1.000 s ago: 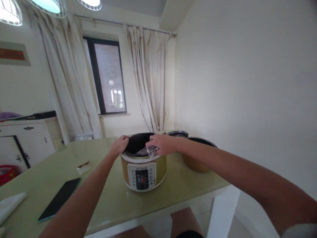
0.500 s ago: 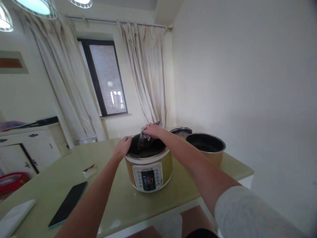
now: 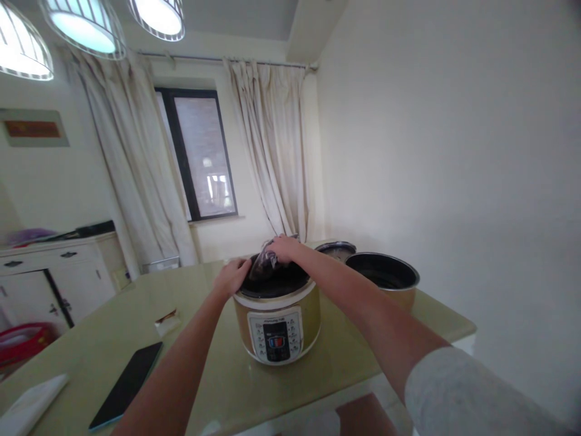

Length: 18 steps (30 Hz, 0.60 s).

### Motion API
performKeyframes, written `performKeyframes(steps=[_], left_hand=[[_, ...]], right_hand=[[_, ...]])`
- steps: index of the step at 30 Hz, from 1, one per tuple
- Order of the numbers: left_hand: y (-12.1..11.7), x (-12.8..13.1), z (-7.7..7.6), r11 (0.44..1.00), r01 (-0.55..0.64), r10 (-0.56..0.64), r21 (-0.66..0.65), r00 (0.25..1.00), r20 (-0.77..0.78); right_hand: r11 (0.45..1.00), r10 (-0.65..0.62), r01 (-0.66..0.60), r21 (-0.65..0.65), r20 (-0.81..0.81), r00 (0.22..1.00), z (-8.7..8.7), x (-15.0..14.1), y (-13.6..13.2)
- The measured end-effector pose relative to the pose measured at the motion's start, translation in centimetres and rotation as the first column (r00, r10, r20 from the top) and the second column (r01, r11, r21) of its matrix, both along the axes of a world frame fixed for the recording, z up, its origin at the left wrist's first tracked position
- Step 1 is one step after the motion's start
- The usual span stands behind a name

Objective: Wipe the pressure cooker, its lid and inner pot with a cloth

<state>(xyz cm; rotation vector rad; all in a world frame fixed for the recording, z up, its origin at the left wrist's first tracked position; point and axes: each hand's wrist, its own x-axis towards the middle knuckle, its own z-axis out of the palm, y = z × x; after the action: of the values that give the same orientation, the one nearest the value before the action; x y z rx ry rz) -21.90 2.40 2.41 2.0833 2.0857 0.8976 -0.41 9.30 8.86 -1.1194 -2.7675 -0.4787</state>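
Observation:
An electric cooker (image 3: 242, 327) with a control panel on its front stands upright on the pale green table, its dark inside facing up and no lid on it. My left hand (image 3: 232, 277) grips the left part of its rim, fingers curled over the edge. A crumpled, dark patterned cloth (image 3: 261, 266) is bunched in my right hand (image 3: 285, 249), which leans over the far side of the opening. The cloth hangs into the cooker against the inner wall. My right fingertips are partly hidden by the cloth.
Right of the cooker stands a dark-lined inner pot (image 3: 402, 295), with a round lid-like piece (image 3: 336, 247) behind it. On the table's left lie a black tablet (image 3: 127, 384), a white flat object (image 3: 34, 402) and a small pale packet (image 3: 167, 324). A white cabinet (image 3: 86, 269) stands beyond.
My right hand and the cloth have shifted slightly left, toward my left hand along the rim. The whole view has tipped up a little, so everything sits lower.

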Motion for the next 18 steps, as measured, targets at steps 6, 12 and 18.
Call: performKeyframes(steps=[6,12,18], left_hand=[[0.3,0.0,0.1,1.000,0.003,-0.002,0.015,1.000,-0.024],[0.1,0.3,0.9,0.999,-0.010,0.011,0.039,0.999,-0.037],[-2.1,5.7,4.6,0.948,0.265,-0.310,0.179,0.898,0.313]], right_hand=[[0.976,-0.185,0.191,-0.105,0.066,0.981,2.2,4.2,-2.0],[0.951,-0.109,0.123,-0.284,0.064,0.992,4.6,6.8,-8.2],[0.909,-0.045,-0.066,-0.412,-0.254,0.966,5.8,7.3,-9.0]])
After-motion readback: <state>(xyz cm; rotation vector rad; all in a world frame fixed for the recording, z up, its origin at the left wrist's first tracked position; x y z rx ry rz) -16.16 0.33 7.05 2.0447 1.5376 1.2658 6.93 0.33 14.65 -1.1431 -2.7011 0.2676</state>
